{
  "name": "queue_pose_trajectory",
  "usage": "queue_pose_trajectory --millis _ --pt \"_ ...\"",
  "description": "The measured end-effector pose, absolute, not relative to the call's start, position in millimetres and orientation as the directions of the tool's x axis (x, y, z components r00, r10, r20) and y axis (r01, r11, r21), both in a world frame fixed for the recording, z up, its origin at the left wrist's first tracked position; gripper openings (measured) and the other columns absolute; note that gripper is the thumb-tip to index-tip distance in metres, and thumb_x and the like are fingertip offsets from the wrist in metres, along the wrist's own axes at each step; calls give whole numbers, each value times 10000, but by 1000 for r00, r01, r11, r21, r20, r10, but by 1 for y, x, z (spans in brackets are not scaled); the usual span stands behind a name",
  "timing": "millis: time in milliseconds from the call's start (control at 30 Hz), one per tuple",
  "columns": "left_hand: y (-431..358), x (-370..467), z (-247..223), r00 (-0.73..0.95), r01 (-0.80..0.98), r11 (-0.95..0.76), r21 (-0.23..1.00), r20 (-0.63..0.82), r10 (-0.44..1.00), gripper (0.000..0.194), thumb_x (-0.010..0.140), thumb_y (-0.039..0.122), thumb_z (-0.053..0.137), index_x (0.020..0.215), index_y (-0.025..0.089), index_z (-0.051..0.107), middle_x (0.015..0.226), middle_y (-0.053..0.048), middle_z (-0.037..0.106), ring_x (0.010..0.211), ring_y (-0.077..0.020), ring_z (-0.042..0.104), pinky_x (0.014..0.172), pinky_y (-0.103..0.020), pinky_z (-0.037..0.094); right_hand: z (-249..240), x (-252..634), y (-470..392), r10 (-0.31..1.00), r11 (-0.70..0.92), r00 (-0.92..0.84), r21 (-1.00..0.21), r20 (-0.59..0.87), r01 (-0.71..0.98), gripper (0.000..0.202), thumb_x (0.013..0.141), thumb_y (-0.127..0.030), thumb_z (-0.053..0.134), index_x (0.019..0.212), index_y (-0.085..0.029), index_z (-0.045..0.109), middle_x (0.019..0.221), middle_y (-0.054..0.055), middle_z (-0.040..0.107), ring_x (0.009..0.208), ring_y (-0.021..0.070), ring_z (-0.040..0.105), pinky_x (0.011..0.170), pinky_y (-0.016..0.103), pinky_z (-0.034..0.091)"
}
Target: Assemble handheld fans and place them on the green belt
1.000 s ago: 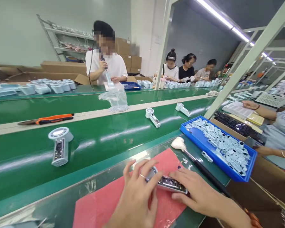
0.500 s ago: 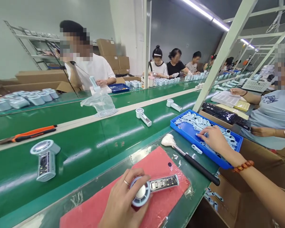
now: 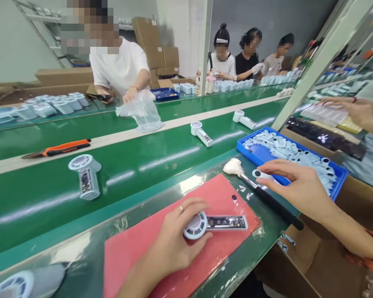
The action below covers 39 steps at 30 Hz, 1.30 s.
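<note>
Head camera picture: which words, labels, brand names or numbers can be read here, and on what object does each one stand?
None can be read.
Fan handle under the left hand: its open board shows marks, too small to read.
Sheets at the far right: print too blurred to read.
Cardboard boxes: no legible label.
Small part in the right hand: no marking seen.

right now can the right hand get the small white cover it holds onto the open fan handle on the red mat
Probably yes. The right hand pinches a white cover piece just right of the red mat, and nothing lies between it and the fan handle. The left hand grips only the fan's round head, leaving the handle exposed.
</note>
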<state>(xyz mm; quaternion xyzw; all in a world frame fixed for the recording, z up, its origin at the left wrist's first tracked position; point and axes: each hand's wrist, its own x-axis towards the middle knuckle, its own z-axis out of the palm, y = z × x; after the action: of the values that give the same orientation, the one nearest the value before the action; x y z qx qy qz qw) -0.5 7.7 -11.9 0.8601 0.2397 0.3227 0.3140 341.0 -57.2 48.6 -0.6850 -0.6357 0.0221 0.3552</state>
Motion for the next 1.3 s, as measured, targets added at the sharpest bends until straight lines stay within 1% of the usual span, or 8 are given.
queue_pose_trajectory --millis 133,300,633,833,967,1033,1133,1300 --pt "8 2 -11 694 153 -643 750 382 610 559 911 251 789 1410 304 544 1370 -60 691 1245 -228 699 1046 -392 594 55 264 -72 942 318 -158 -645 295 694 127 964 -334 763 1083 -328 806 1111 -7 768 933 157 743 775 259 615" --pt "5 4 -11 703 155 -631 760 364 611 487 914 252 781 1358 277 585 1239 -45 722 1047 -200 727 867 -344 600 48 231 -65 925 380 -276 -652 260 656 56 987 -248 721 975 -264 773 946 -30 732 754 88 667 649 209 545" --pt "-1 2 -10 722 158 -671 724 379 579 410 947 238 737 1346 263 645 1196 -45 703 1009 -189 717 804 -318 595 46 234 -64 952 265 -293 -703 84 660 183 1019 -361 690 872 -292 772 777 -35 580 636 88 477 504 256 328" --pt "-2 1 -4 727 174 -681 711 374 576 379 960 217 700 1329 281 635 1193 -37 696 992 -179 712 771 -310 589 35 232 -60 982 29 -174 -841 -77 539 169 901 -433 833 801 -304 789 754 -34 560 688 111 529 603 246 433" --pt "-7 0 12 761 192 -749 634 386 521 350 966 272 709 1300 238 610 1143 -50 690 955 -195 687 758 -340 587 26 235 -72 981 40 -187 -876 -58 481 183 944 -452 798 890 -281 762 881 -19 611 806 130 602 708 260 499" --pt "-15 2 23 803 221 -813 539 372 465 279 976 246 677 1244 217 605 1086 -59 686 891 -211 647 723 -367 574 21 242 -82 966 156 -257 -834 18 529 205 988 -465 747 1074 -279 733 1061 8 645 963 153 637 834 286 535" --pt "-33 7 33 862 322 -857 403 249 441 272 978 222 643 1244 195 591 1096 -82 690 898 -257 603 756 -437 586 10 253 -95 901 409 -401 -625 163 665 459 979 -562 734 1279 -227 645 1199 62 649 1093 223 610 940 374 517" --pt "-55 13 32 837 500 -847 180 149 526 540 1028 339 609 1475 59 491 1394 -209 642 1240 -400 579 939 -533 604 -7 259 -95 742 661 -556 -271 374 700 446 1068 -529 562 1164 -105 663 1003 94 652 890 247 516 768 395 415"
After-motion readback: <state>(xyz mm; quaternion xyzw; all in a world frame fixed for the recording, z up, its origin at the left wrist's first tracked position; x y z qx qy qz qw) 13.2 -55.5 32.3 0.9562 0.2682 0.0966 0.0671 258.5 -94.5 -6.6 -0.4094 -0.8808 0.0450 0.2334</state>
